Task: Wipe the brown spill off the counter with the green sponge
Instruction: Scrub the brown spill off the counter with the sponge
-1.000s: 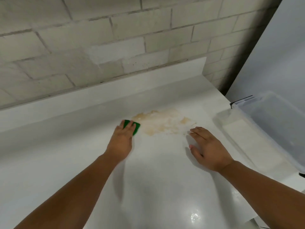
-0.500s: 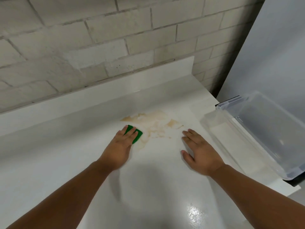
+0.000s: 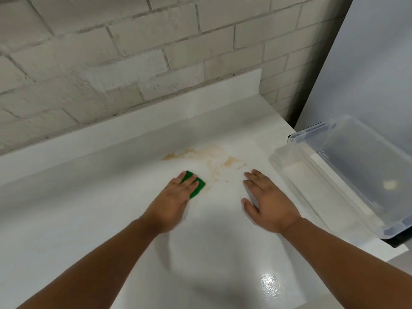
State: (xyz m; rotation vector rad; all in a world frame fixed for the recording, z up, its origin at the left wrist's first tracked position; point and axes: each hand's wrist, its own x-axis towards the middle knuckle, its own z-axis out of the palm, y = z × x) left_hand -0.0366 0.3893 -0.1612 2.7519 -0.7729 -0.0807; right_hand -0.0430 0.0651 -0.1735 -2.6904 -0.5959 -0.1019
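Observation:
A thin, patchy brown spill [image 3: 209, 159] stains the white counter [image 3: 89, 208] in the middle of the head view, with darker patches at its left and right ends. My left hand [image 3: 174, 201] presses flat on the green sponge [image 3: 197, 186], which lies at the spill's near left edge; only the sponge's far right part shows past my fingers. My right hand [image 3: 267, 201] rests flat on the counter, fingers together, just right of the spill and holding nothing.
A clear plastic bin [image 3: 361, 172] stands at the counter's right edge. A white backsplash [image 3: 133, 128] and a brick wall [image 3: 133, 52] close off the back. A grey panel [image 3: 379, 63] rises at the far right.
My left hand has dragged the sponge toward me across the spill's left side, and the stain there looks fainter and smeared. My right hand has stayed flat.

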